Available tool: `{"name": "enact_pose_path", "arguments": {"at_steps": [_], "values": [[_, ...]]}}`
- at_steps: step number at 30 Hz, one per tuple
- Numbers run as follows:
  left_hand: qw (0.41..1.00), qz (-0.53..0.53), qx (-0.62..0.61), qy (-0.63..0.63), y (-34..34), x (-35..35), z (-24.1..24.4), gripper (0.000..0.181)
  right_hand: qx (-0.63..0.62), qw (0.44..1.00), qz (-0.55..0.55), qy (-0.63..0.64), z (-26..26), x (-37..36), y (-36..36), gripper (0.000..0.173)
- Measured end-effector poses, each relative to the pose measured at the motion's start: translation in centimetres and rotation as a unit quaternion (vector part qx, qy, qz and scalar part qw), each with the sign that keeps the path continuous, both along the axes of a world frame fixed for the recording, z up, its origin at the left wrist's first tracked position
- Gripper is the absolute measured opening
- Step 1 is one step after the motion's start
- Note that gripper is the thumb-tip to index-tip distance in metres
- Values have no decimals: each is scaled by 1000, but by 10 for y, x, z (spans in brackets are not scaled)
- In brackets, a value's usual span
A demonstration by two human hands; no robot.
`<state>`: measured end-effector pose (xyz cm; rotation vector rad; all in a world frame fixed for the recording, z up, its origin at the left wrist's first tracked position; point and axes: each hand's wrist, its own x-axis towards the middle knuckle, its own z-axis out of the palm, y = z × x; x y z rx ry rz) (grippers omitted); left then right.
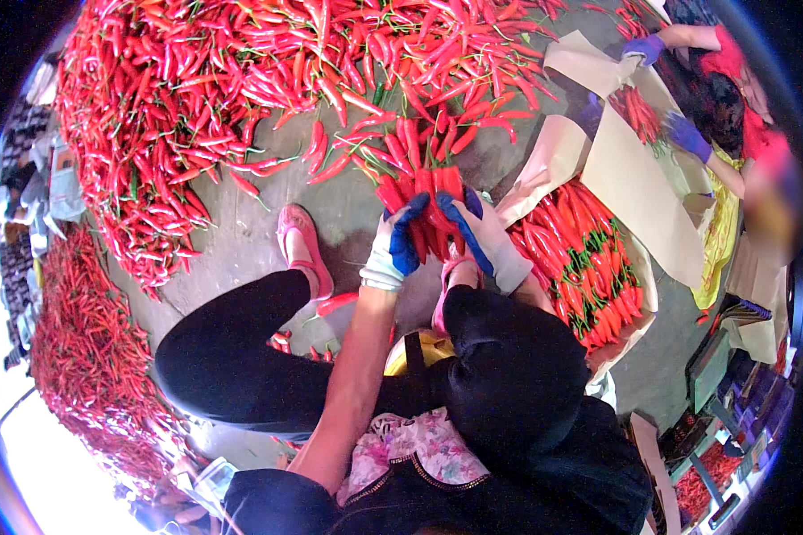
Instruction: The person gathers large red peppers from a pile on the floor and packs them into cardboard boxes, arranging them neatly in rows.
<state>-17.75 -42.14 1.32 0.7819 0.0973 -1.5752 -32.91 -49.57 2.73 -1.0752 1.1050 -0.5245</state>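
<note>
Both my hands wear white knit gloves with blue coated palms. Between them they hold a bunch of red chili peppers [435, 204], in front of my knees and just above the floor. My left hand [401, 234] grips the bunch from its left side. From the right, my right hand [478, 231] closes around it; some of its fingers are hidden. Green stems show at the bunch's far end, close to loose chilies on the floor. To the right of my right hand stands an open paper-lined carton [646, 294], filled with rows of red chilies [575, 261].
A large heap of red chilies [274, 60] spreads across the concrete floor [254, 234] ahead and left. Another heap [94, 348] lies farther left. At right, a co-worker's purple-gloved hand [688, 137] is near chilies in another carton. Crates [709, 371] stand at lower right.
</note>
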Motion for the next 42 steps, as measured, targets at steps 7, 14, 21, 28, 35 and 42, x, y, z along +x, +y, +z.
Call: {"name": "enact_pose_path", "arguments": {"at_steps": [7,14,21,28,35,42], "values": [[986,-48,12,-158,9,3,-15,41,240,948,-15,-206,-41,-1,16,39],[952,-117,-35,-282,-3,26,-43,64,-35,977,-54,-201,-92,20,25,69],[950,-137,-117,-255,7,56,-105,67,-207,978,11,-20,-141,45,35,72],[789,-188,-106,-576,12,49,-118,59,-154,987,30,-43,-167,28,45,76],[874,-254,-12,-414,-13,59,-35,47,-169,985,-23,-12,-65,38,29,75],[958,-180,-48,-216,-27,7,36,36,4,986,-136,-94,21,0,17,68]]}}
